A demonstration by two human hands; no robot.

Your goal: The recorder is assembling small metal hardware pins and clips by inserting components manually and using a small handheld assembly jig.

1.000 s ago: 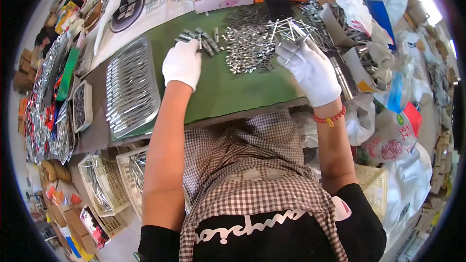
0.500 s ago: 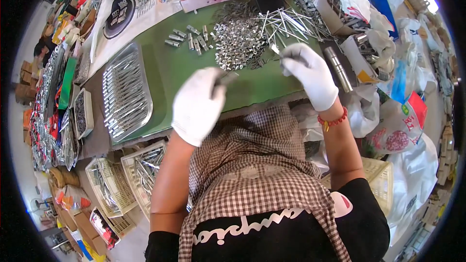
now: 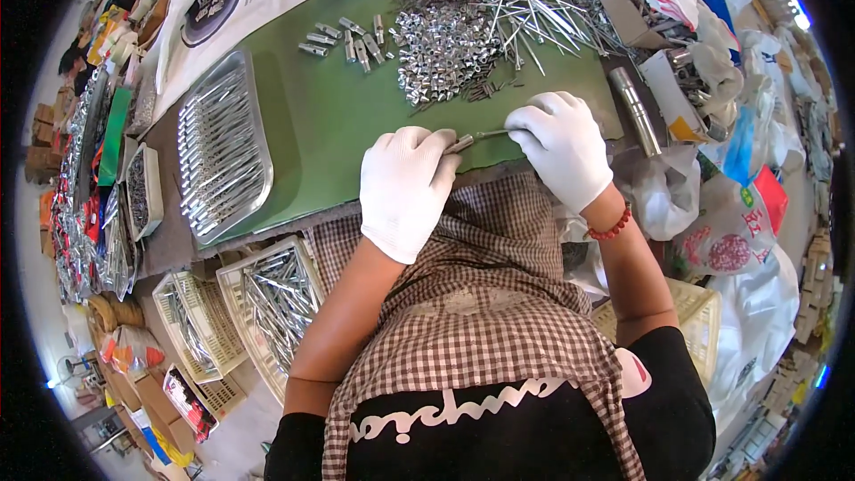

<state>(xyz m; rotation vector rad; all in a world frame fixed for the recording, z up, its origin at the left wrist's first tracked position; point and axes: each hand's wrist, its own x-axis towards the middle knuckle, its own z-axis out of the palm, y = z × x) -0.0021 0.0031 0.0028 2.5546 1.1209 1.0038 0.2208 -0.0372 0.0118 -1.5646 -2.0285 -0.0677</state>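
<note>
White gloves cover both hands. My left hand (image 3: pixel 405 183) pinches a short metal sleeve-like piece (image 3: pixel 460 144) between thumb and fingers. My right hand (image 3: pixel 563 144) grips a thin metal rod (image 3: pixel 491 134), whose left end meets that piece; how far it goes in, I cannot tell. Beyond them on the green mat lies a heap of small shiny metal sleeves (image 3: pixel 438 58), with dark pins (image 3: pixel 492 87) at its near edge. Thin silver rods (image 3: pixel 533 20) lie crossed to its right. Left of the heap are several metal cylinders (image 3: pixel 358 43).
A metal tray (image 3: pixel 268 174) of lined-up rods stands on the left. Beneath the table edge are cream baskets (image 3: pixel 233 307) with metal parts. A thick steel cylinder (image 3: pixel 635 111) lies right of the mat, near an open carton (image 3: pixel 670 93) and plastic bags (image 3: pixel 668 205).
My hands have come closer together near the front edge of the mat. My right hand has moved down from the heap, and the rod now touches the piece in my left hand.
</note>
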